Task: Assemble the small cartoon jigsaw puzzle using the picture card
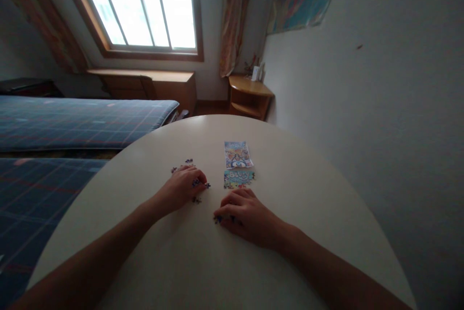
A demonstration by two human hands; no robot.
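Observation:
Both my hands rest on a round white table (297,189). My left hand (183,188) is curled, its fingertips pinching a small dark jigsaw piece (203,184). Loose pieces (188,161) lie just beyond it, and one more piece (196,200) sits under its fingers. My right hand (246,216) lies knuckles up with fingers bent, its fingertips on another small piece (218,219). Just past my right hand lies a partly joined strip of colourful puzzle (238,178), and beyond that a printed picture card (237,154).
A white wall runs close along the table's right side. Two beds with blue plaid covers (72,117) stand on the left. A wooden corner shelf (250,95) and a low wooden bench (145,83) sit under the bright window at the back.

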